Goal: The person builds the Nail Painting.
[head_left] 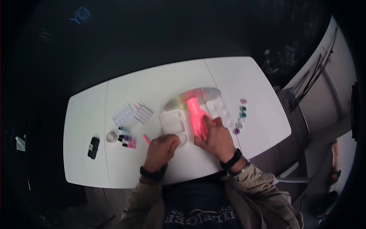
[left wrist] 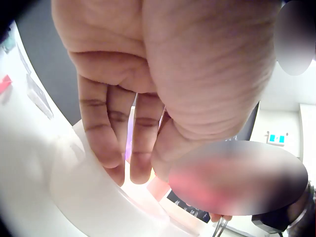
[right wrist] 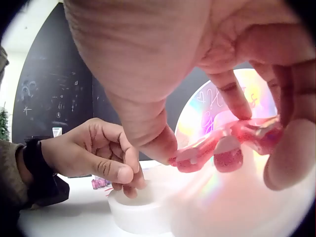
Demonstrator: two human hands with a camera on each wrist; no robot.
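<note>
A glossy pink model hand (head_left: 195, 112) lies over the middle of a white compartment tray (head_left: 172, 123), its fingers toward the person. My right hand (head_left: 218, 141) grips it by the finger end; in the right wrist view my thumb and fingers (right wrist: 239, 101) are around its pink fingers (right wrist: 228, 158). My left hand (head_left: 162, 152) is at the tray's near left part, loosely bent with no object visible in it. The left wrist view shows its palm (left wrist: 163, 69) and hanging fingers. Behind the pink hand stands an iridescent panel (head_left: 207, 92), with writing visible in the right wrist view.
On the left of the white table (head_left: 87, 114) are nail polish bottles (head_left: 126, 137), a round jar (head_left: 111, 137), a black case (head_left: 93, 147) and two pale sheets or trays (head_left: 143, 112). A pink stick (head_left: 146, 139) lies by my left hand. Small coloured pots (head_left: 243, 114) line the right.
</note>
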